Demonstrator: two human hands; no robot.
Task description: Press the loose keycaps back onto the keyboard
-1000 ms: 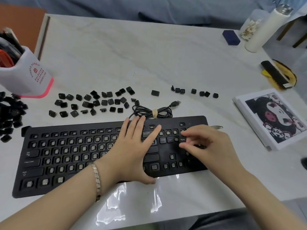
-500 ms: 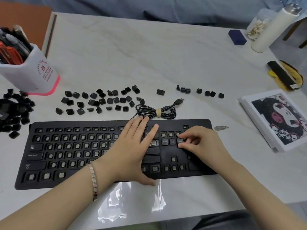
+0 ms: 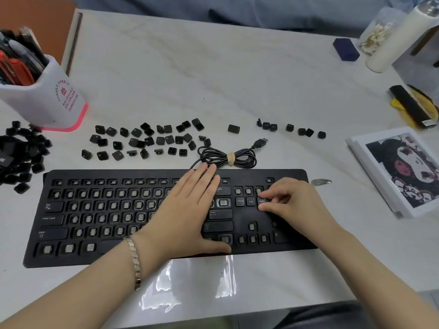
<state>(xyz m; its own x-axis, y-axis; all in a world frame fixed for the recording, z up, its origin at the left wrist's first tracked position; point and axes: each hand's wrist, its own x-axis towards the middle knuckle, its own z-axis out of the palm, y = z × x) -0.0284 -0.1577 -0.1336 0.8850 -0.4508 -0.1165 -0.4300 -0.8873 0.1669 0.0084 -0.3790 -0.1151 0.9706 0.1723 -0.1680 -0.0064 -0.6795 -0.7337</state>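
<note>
Keycap seating toward the 3 o'clock end of the keyboard [image 3: 95, 257].
We lay our left hand [image 3: 187, 210] flat, fingers straight, mid-board, likely to steady it, while our right hand [image 3: 297, 205] curls, index and thumb pinching the Pg Dn keycap [image 3: 261, 201] onto its seat; loose keycaps [image 3: 147, 141] wait at 12 o'clock. Legible: Tab, Caps Lock, Shift, Enter, Delete, End.

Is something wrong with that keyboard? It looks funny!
Yes. Most of the keyboard has bare sockets where keys belong. The missing keycaps lie scattered on the table behind it, with another heap at the left edge.
</note>
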